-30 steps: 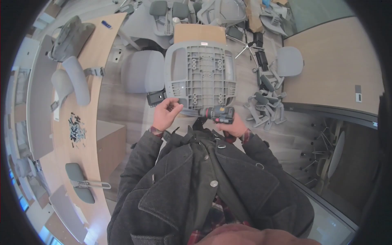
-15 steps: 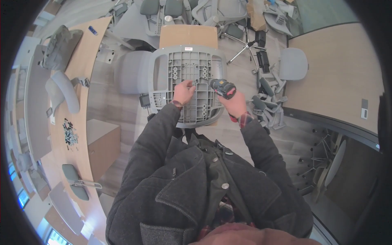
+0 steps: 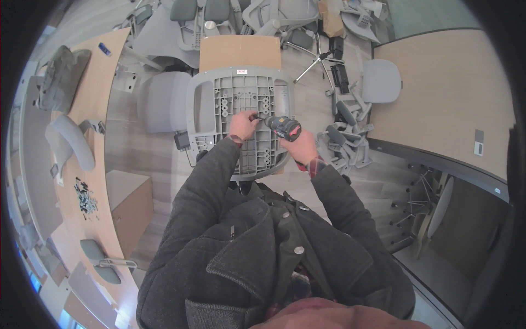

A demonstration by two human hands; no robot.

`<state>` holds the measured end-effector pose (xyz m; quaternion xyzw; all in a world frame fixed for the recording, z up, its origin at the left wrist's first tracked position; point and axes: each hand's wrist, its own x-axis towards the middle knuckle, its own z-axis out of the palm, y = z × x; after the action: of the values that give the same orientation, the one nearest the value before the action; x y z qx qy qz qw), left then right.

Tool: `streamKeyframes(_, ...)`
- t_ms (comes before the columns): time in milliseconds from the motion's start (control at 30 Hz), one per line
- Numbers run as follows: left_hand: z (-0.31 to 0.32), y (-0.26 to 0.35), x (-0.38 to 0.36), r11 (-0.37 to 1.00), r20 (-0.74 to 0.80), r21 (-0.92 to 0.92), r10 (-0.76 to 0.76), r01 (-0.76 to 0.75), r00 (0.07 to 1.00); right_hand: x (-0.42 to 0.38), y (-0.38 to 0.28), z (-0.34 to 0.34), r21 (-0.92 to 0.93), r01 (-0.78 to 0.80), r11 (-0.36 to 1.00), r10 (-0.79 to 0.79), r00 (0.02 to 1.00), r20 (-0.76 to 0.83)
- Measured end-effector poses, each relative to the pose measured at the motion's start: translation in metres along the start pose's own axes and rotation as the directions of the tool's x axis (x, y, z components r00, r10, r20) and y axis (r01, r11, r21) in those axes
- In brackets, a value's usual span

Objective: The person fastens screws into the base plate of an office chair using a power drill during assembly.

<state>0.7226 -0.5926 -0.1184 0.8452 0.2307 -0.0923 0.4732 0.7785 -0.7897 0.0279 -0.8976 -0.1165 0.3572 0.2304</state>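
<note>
A grey ribbed plastic chair seat pan [image 3: 251, 156] lies flat in front of me with its ribs facing up. My right hand [image 3: 303, 149] is wrapped around a black and red cordless drill [image 3: 285, 127], whose nose points left over the middle of the pan. Close to the drill's tip, my left hand [image 3: 243, 126] has its thumb and fingers pinched together above the ribs. A small dark thing shows between those fingertips and the bit, too small to name.
Cardboard [image 3: 240, 50] sticks out beyond the pan. A grey chair seat [image 3: 164, 101] stands at its left. Loose armrests [image 3: 345, 134] are heaped on the floor to the right. The left desk [image 3: 104, 74] bears a pile of screws [image 3: 86, 198]. Another table [image 3: 438, 88] stands at right.
The drill in my right hand has moved left and down, so its tip now meets my left fingertips. The left hand's fingers stay pinched. The whole view has shifted slightly.
</note>
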Motion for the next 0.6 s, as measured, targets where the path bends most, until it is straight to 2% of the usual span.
streamKeyframes(100, -0.001, -0.003, 0.003, 0.999, -0.010, -0.007, 0.052, -0.052, 0.999, -0.005, -0.032, -0.010, -0.061, -0.003, 0.998, 0.001, 1.000, -0.030)
streamKeyframes(167, -0.002, -0.006, 0.006, 0.996, -0.010, -0.037, 0.079, -0.080, 0.997, -0.003, -0.062, -0.021, -0.267, 0.021, 0.963, 0.001, 0.997, 0.079)
streamKeyframes(267, 0.000, -0.014, 0.009, 0.996, 0.040, -0.039, 0.079, -0.078, 0.996, 0.002, -0.091, -0.024, -0.403, 0.048, 0.914, 0.005, 0.991, 0.131)
streamKeyframes(400, 0.008, -0.022, 0.013, 0.977, -0.046, -0.140, 0.155, -0.160, 0.987, 0.008, -0.107, -0.022, -0.442, 0.030, 0.897, 0.029, 0.992, 0.126)
streamKeyframes(500, 0.008, -0.021, 0.016, 0.976, -0.003, -0.188, 0.111, -0.109, 0.994, 0.006, -0.110, -0.022, -0.454, -0.026, 0.890, 0.071, 0.994, 0.083)
streamKeyframes(600, 0.000, -0.013, 0.015, 0.996, 0.099, -0.081, 0.045, -0.037, 0.994, -0.001, -0.114, -0.020, -0.455, -0.062, 0.889, 0.095, 0.994, 0.049)
